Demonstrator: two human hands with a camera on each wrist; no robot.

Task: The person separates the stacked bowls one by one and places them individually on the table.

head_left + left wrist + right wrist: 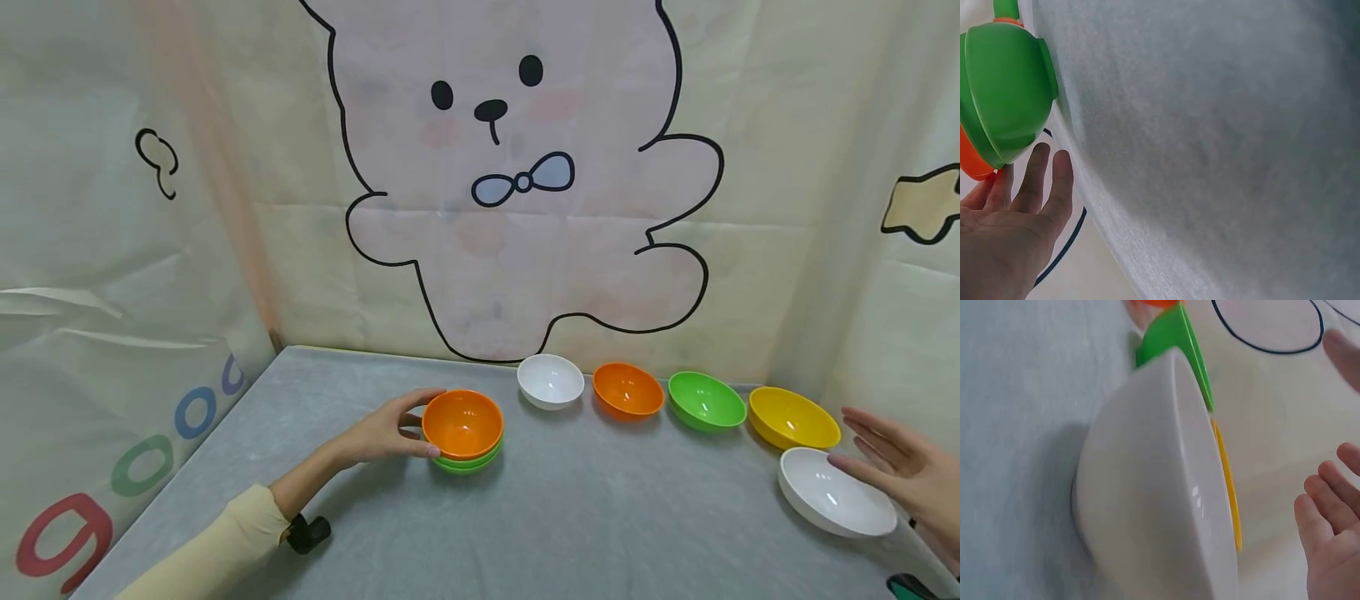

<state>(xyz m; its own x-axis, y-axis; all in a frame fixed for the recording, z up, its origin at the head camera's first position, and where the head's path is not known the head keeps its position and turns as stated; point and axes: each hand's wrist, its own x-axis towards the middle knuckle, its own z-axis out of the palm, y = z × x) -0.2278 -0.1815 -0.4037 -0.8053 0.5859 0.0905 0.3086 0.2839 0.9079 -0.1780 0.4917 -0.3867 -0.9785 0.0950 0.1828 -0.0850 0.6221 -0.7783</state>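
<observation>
An orange bowl (pixel 462 423) sits nested on top of green bowls (pixel 463 467), forming a stack left of centre on the table. My left hand (pixel 397 428) is at the left side of this stack, thumb at the near side of the orange rim and index finger toward the far side. From the left wrist, its fingers look extended, with fingertips right at the stack's rims. At the far right, my right hand (pixel 896 460) is held over the edge of a large white bowl (pixel 836 493), fingers spread and holding nothing. The right wrist view shows that hand apart from the white bowl (pixel 1141 481).
Along the back of the grey-covered table (pixel 600 517) runs a row of bowls: small white (pixel 551 382), orange (pixel 627 391), green (pixel 706 402) and yellow (pixel 793 418). Behind them hangs a curtain (pixel 750 292) with a bear drawing; another curtain side borders the left.
</observation>
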